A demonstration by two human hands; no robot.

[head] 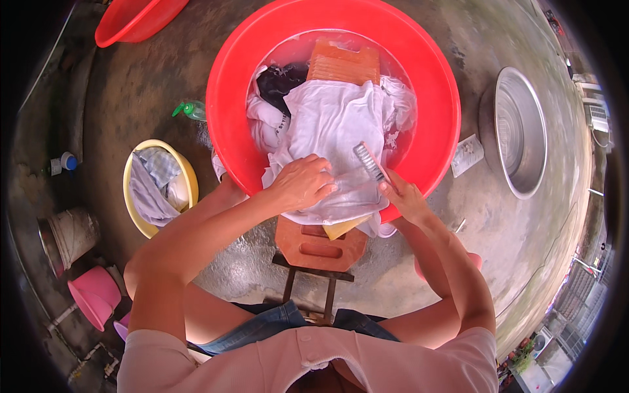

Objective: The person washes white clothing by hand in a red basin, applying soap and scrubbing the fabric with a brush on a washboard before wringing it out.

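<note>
A large red plastic basin (440, 98) holds soapy water and clothes. An orange washboard (344, 64) lies across it, its lower end sticking out over the near rim. Spread over the board is a wet white cloth garment (339, 118). My left hand (307, 182) rests on that garment with bent fingers; whether it pinches the cloth is unclear. In my right hand (405, 196) is a scrub brush (369, 162), bristles turned towards the left, above the cloth's right side. A yellow block (346, 227), perhaps soap, lies partly under the garment's near edge. Dark clothing (282, 83) sits behind at the left.
To the left stands a yellow basin (193, 186) with clothes, near a green-capped bottle (195, 110). A metal basin (533, 147) and a printed packet (467, 156) are at the right. Pink bucket (96, 297), dirty pail (76, 233) and another red basin (137, 22) stand farther out.
</note>
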